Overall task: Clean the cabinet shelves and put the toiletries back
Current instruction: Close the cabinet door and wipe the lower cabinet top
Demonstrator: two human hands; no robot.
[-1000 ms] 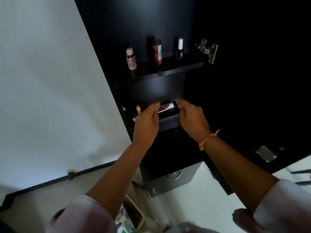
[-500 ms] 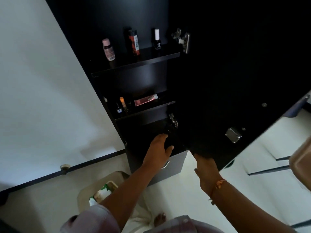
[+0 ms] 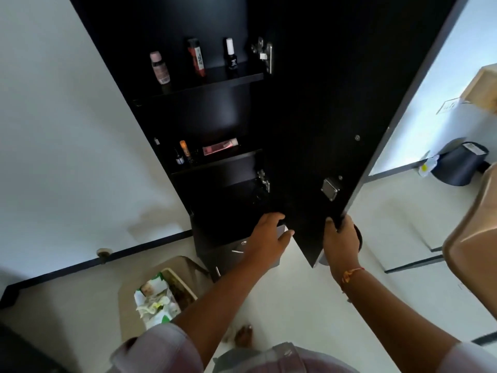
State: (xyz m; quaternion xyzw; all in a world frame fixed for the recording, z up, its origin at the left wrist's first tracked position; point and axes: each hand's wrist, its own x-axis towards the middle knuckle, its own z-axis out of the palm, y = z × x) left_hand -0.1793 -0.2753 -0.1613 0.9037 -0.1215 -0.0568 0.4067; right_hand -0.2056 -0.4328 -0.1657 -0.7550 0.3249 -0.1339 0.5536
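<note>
Since the earlier frame the right hand [image 3: 341, 238] has come up and grips the cabinet door [image 3: 322, 117] at its bottom edge; the left hand [image 3: 269, 238] reaches into the lowest compartment, and I cannot tell its grip.

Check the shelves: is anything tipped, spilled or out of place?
Only the pink tube on the lower shelf lies flat, and everything else on both shelves stands upright. No spill shows.
</note>
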